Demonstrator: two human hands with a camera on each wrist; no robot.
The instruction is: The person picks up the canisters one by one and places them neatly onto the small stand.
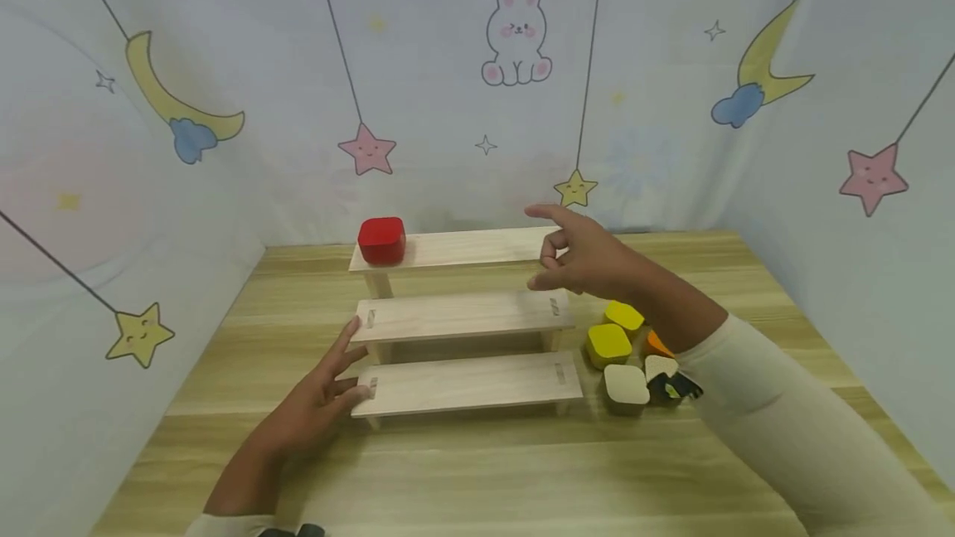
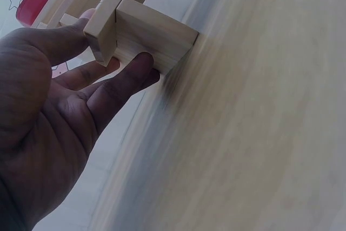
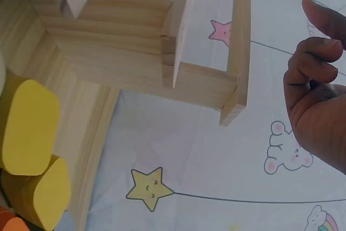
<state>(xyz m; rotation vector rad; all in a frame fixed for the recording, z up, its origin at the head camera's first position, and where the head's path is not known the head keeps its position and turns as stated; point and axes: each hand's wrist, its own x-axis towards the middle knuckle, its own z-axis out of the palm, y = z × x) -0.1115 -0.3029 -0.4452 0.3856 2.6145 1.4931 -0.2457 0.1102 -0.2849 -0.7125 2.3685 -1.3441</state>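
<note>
A three-step wooden shelf stands on the table. On the left end of its top step sits a red rounded block. My left hand holds the shelf's left end, thumb at the lowest step and one finger reaching up to the middle step. In the left wrist view, that end of the board lies between thumb and fingertips. Over the right end of the top step, my right hand is raised and holds nothing. Its index finger and thumb are stretched apart, the other fingers bent.
Right of the shelf lie two yellow blocks, a whitish block, an orange one partly behind my sleeve, and a pale piece with a black-patterned side. A printed curtain closes off the back and sides.
</note>
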